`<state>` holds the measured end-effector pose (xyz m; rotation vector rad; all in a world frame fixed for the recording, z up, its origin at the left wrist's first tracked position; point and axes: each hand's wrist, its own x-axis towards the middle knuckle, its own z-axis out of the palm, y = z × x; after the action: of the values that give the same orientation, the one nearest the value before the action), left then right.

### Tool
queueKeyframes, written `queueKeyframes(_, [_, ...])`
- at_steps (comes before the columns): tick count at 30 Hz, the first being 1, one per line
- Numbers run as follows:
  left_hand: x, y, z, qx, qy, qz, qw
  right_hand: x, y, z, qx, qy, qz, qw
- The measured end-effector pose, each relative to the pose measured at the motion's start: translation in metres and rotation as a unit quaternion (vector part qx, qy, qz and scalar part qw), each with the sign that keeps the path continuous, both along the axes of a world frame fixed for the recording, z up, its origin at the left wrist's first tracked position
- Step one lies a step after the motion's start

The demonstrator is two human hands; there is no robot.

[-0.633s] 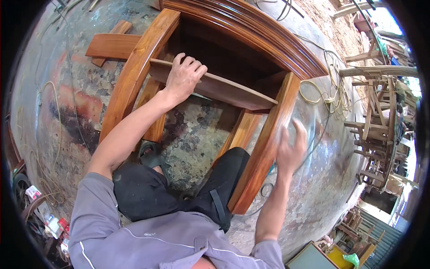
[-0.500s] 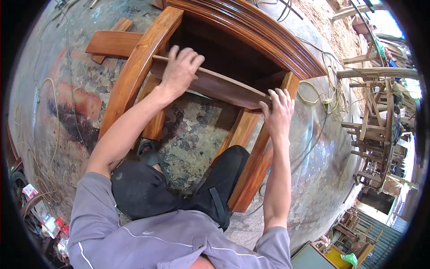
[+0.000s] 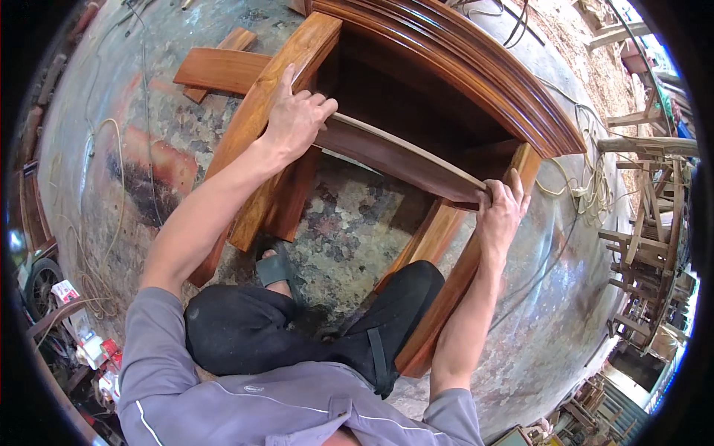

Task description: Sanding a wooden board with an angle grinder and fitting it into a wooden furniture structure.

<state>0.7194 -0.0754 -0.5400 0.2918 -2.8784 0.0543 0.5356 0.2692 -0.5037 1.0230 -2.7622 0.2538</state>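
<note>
A brown wooden board spans the gap between the left leg and right leg of a varnished wooden furniture piece lying on the floor. At the board's left end my left hand is closed, its curled fingers on the board and one finger stretched along the leg. My right hand grips the board's right end, with a finger up against the right leg. The finger pads of both hands are hidden. Behind the board, the inside of the piece is dark; a glossy moulded edge runs along its far side.
Two loose wooden pieces, one a reddish plank, lie left of the piece. Coiled cord lies to the right, near a stack of wooden frames. My sandalled foot rests between the legs. Cables cross the stained floor.
My left hand has shifted from above the board onto its left end and the leg. My right hand stays at the right end. The whole view has shifted, with the furniture now farther right.
</note>
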Motion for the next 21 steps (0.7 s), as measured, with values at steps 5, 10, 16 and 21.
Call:
queueKeyframes(5, [-0.004,0.0,0.004,-0.02,0.028,0.004,0.999,-0.004,-0.001,0.006,-0.02,-0.008,0.026,0.999])
queueKeyframes(10, [-0.008,-0.007,0.002,0.012,0.069,-0.003,0.998,-0.003,-0.005,0.006,-0.017,-0.002,0.013,1.0])
queueKeyframes(16, [-0.001,-0.029,0.029,0.257,0.165,-0.071,0.95,-0.011,0.001,-0.002,-0.064,0.003,0.018,0.998])
queueKeyframes(21, [0.017,-0.062,0.021,0.246,0.145,0.154,0.946,-0.01,-0.009,0.003,-0.029,0.02,0.052,0.998])
